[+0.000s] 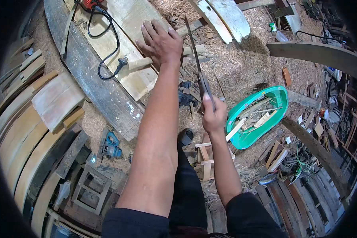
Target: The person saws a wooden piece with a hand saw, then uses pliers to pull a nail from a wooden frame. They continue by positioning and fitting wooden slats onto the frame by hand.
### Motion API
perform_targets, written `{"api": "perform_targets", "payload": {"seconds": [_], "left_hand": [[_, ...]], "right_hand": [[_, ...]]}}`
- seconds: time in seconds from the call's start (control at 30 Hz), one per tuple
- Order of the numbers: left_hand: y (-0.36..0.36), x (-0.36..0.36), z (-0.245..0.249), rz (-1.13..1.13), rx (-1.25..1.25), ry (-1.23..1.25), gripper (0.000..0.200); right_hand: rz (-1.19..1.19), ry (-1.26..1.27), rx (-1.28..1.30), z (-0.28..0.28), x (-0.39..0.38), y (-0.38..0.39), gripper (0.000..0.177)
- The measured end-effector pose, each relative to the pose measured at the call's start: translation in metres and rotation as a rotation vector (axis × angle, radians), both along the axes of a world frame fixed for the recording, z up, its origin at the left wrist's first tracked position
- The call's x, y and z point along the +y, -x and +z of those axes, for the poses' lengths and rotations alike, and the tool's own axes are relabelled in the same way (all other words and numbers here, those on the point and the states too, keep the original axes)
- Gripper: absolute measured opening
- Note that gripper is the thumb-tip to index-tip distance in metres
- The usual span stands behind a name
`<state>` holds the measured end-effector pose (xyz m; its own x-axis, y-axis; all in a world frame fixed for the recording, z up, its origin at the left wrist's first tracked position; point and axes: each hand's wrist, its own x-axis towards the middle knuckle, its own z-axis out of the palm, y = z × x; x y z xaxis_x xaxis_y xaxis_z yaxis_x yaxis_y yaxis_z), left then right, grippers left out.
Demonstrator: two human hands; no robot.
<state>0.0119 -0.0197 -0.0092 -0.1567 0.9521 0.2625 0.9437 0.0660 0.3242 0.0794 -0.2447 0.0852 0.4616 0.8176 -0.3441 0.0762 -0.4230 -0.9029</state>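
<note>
Your right grip [213, 113] is closed on the blade [198, 61], which extends ahead, likely stiff; hold its near end only. Your left grip [162, 43] covers the stick [140, 63], probably light; whether it clasps, you cannot tell.

Left arm [155, 135]: bare, stretched forward; left hand [162, 44] palm down, fingers spread. Right arm [227, 166]: bare, reaching less far; right hand [214, 116] clenched, thumb uppermost.

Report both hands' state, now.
Left hand: open, palm down over a wooden stick.
Right hand: closed, holding a saw by its handle.
</note>
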Motion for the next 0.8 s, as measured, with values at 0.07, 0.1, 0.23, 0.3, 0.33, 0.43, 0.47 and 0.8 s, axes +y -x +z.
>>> {"api": "perform_targets", "payload": {"seconds": [0.07, 0.1, 0.23, 0.3, 0.33, 0.43, 0.47, 0.8], "left_hand": [[-0.001, 0.002, 0.001, -0.004, 0.003, -0.001, 0.062], [-0.001, 0.003, 0.002, 0.004, 0.013, -0.02, 0.061], [-0.002, 0.003, 0.003, 0.027, 0.048, -0.062, 0.057], [-0.001, 0.002, 0.002, 0.024, 0.053, -0.06, 0.057], [-0.001, 0.003, 0.003, 0.022, 0.051, -0.058, 0.057], [-0.002, 0.001, 0.003, 0.014, 0.028, -0.059, 0.057], [-0.001, 0.001, 0.003, 0.011, 0.021, -0.067, 0.057], [0.0, -0.006, 0.001, -0.01, 0.005, -0.028, 0.059]], "right_hand": [[0.0, 0.022, -0.01, -0.001, 0.0, 0.001, 0.035], [0.003, 0.037, -0.008, -0.003, -0.017, 0.005, 0.035], [0.026, 0.084, 0.007, 0.004, -0.064, 0.014, 0.031], [0.058, 0.087, -0.016, 0.01, -0.059, 0.015, 0.03], [0.084, 0.079, -0.044, 0.009, -0.051, 0.021, 0.029], [0.022, 0.107, -0.023, 0.013, -0.049, 0.023, 0.029], [-0.044, 0.102, 0.021, 0.012, -0.052, 0.018, 0.03], [-0.038, 0.036, -0.156, 0.01, 0.011, 0.011, 0.027]]}}
